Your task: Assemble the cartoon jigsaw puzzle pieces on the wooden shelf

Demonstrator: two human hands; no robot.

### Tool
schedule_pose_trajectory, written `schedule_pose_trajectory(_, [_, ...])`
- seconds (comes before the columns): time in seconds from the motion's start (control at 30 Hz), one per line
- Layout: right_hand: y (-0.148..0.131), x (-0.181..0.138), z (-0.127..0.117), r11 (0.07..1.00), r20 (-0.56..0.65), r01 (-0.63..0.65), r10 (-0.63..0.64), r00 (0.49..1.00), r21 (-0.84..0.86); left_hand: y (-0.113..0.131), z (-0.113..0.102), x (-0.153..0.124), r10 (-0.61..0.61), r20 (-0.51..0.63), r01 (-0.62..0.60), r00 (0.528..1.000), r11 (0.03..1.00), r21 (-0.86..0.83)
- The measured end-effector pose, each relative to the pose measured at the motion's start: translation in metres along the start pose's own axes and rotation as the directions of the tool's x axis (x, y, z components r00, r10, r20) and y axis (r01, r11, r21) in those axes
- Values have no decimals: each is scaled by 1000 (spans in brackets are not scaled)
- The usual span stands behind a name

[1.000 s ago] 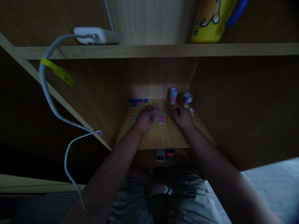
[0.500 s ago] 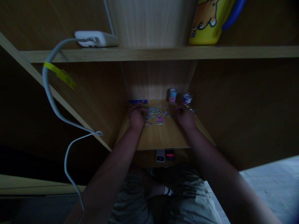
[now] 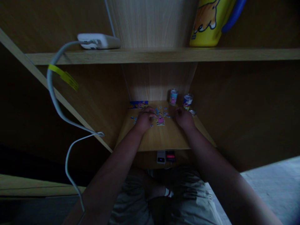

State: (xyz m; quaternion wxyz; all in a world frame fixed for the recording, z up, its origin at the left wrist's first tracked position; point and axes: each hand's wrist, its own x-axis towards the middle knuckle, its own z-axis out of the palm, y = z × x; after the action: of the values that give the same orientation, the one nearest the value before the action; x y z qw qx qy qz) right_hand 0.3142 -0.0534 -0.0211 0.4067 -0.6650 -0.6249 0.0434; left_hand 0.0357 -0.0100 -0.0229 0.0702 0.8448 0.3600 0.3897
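On the wooden shelf board lies a small partly joined jigsaw puzzle [image 3: 160, 120] with a pink figure on it. Loose puzzle pieces [image 3: 166, 114], mostly blue, are scattered around it. My left hand [image 3: 144, 120] reaches over the pieces just left of the joined part, its fingers stretched out and apart. Some pieces under it are hidden. To the right of the puzzle is my right hand [image 3: 185, 119], with its fingers curled together. What they hold, if anything, is too dark and small to make out.
A blue picture card [image 3: 138, 104] lies at the back left. Two small printed cans [image 3: 173, 97] stand at the back right, with a round lid [image 3: 192, 112] near my right hand. Overhead, a shelf [image 3: 150, 56] carries a white charger [image 3: 100, 41] with a hanging cable and a yellow mug [image 3: 206, 28].
My left hand has moved right, toward the joined puzzle, uncovering the picture card and some pieces on the left. My right hand has shifted slightly left, and the lid shows more.
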Motion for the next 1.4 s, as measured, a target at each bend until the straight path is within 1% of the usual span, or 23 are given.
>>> schedule_pose_trajectory(0.1, [2,1,3,994,34,105,-106,994,16,5,2,0,68,91,-68,994,998,-3])
schedule_pose_trajectory(0.17, [3,1,6,983,65,185,-185,980,8,5,3,0,134,164,-130,977,991,-38])
schedule_pose_trajectory(0.27, [5,0,12,964,123,266,-263,957,-12,3,6,1,214,223,-195,951,975,-105])
schedule_pose_trajectory(0.43, [4,-6,20,938,210,345,-333,919,-26,2,10,3,227,223,-205,948,972,-119])
schedule_pose_trajectory(0.63, [-1,-14,22,927,301,366,-327,896,-81,5,8,3,238,247,-215,939,970,-117])
schedule_pose_trajectory(0.73, [-6,-12,20,914,312,399,-358,880,-77,7,6,3,239,256,-218,937,970,-109])
schedule_pose_trajectory(0.83, [-10,-7,14,899,289,431,-393,873,-81,8,6,2,236,248,-218,940,971,-96])
schedule_pose_trajectory(0.93, [-11,-2,9,902,270,422,-386,882,-90,9,7,2,231,221,-217,947,972,-89])
schedule_pose_trajectory(1.0, [-10,0,7,909,267,415,-389,882,-44,9,8,1,232,211,-220,950,972,-81])
schedule_pose_trajectory(1.07, [-9,0,7,925,253,376,-376,891,50,8,9,1,229,203,-219,952,973,-69])
schedule_pose_trajectory(1.13, [-8,-1,8,936,218,309,-341,914,168,7,9,0,229,200,-219,953,973,-71])
schedule_pose_trajectory(1.23, [-8,-3,10,916,174,227,-296,939,332,6,9,-1,234,199,-223,952,972,-77])
schedule_pose_trajectory(1.3, [-8,-3,12,891,174,214,-303,937,401,6,9,-1,237,204,-226,950,971,-77])
schedule_pose_trajectory(1.4, [-6,-3,16,871,188,219,-327,926,440,6,9,-1,235,204,-223,950,972,-78])
